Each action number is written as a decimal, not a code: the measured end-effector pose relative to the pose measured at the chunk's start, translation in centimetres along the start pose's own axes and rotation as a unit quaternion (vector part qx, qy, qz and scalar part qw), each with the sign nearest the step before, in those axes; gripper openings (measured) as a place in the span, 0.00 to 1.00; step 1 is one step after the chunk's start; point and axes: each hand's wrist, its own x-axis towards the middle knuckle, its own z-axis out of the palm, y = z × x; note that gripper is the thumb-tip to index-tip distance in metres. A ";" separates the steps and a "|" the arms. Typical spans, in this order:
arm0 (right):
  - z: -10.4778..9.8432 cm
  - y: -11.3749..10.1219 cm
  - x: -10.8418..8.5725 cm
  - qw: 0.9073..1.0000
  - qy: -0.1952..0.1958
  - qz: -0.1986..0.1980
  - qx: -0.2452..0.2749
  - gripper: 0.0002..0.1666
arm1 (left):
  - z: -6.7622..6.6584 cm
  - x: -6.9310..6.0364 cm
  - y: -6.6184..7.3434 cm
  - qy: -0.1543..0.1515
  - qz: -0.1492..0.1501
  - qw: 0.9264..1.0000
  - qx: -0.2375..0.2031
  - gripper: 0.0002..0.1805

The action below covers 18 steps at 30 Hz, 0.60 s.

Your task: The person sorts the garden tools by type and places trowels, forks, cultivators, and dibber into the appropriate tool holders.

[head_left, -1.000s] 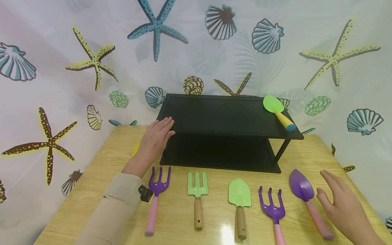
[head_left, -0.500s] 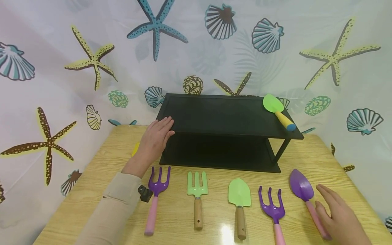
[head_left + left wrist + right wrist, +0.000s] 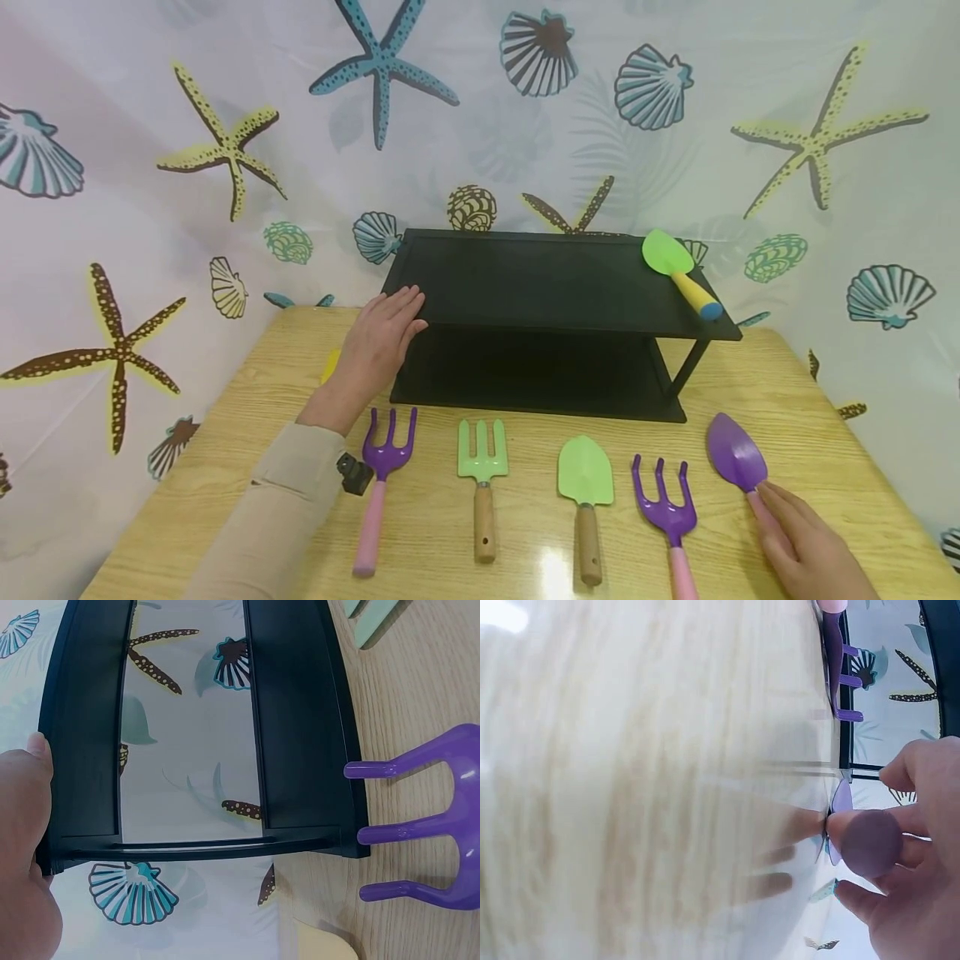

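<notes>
My left hand rests with straight fingers on the left end of a black two-tier rack. In the left wrist view, that hand lies along the rack's edge. At the right, my right hand is at the pink handle of a purple trowel, fingers on one side and thumb on the other. The right wrist view shows the handle's round end beside the fingers, with the thumb apart from it. The trowel lies on the table.
Also on the table lie a purple hand fork, a green hand fork, a green trowel and another purple fork. A yellow-handled trowel lies on the rack's top right. A yellow thing is partly hidden behind the left wrist.
My right hand has moved left and down from beside the purple trowel onto its pink handle. The left hand stays on the rack.
</notes>
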 end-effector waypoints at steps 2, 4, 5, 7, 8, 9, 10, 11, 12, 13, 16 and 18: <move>0.6 0.4 -0.2 0.999 0.018 -0.032 0.001 0.25 | 0.1 0.0 0.0 -0.001 0.001 1.000 0.001 0.28; 1.1 0.6 -0.3 0.998 0.030 -0.055 0.000 0.25 | 0.0 0.0 0.0 -0.003 -0.001 1.000 0.000 0.28; 1.2 0.7 -0.3 0.997 0.034 -0.066 -0.001 0.25 | 0.0 0.0 0.0 -0.005 -0.002 1.000 0.001 0.28; 1.5 0.7 -0.4 0.995 0.045 -0.084 -0.007 0.26 | 0.0 0.0 0.0 -0.007 -0.004 1.000 0.002 0.29; 1.7 0.8 -0.4 0.995 0.050 -0.091 -0.009 0.26 | 0.0 0.0 0.0 -0.008 -0.005 1.000 0.002 0.29; 1.8 0.8 -0.4 0.993 0.057 -0.099 -0.009 0.27 | 0.0 0.0 0.1 -0.009 -0.005 1.000 0.002 0.29; 1.9 0.8 -0.4 0.992 0.064 -0.108 -0.010 0.28 | 0.0 0.0 0.1 -0.009 -0.005 1.000 0.002 0.29; 2.0 0.9 -0.4 0.990 0.072 -0.117 -0.009 0.29 | 0.0 0.0 0.1 -0.009 -0.005 1.000 0.003 0.29; 2.0 0.9 -0.4 0.989 0.079 -0.126 -0.011 0.30 | -0.1 0.0 0.1 -0.009 -0.006 1.000 0.002 0.29; 2.1 1.0 -0.4 0.987 0.085 -0.133 -0.011 0.31 | -0.1 0.0 0.1 -0.010 -0.006 1.000 0.002 0.29; 2.2 1.0 -0.3 0.984 0.095 -0.150 -0.014 0.34 | -0.1 0.0 0.1 -0.013 -0.007 1.000 0.000 0.29; 2.2 1.0 -0.4 0.983 0.095 -0.153 -0.019 0.34 | -0.1 0.0 0.1 -0.015 -0.007 1.000 -0.001 0.29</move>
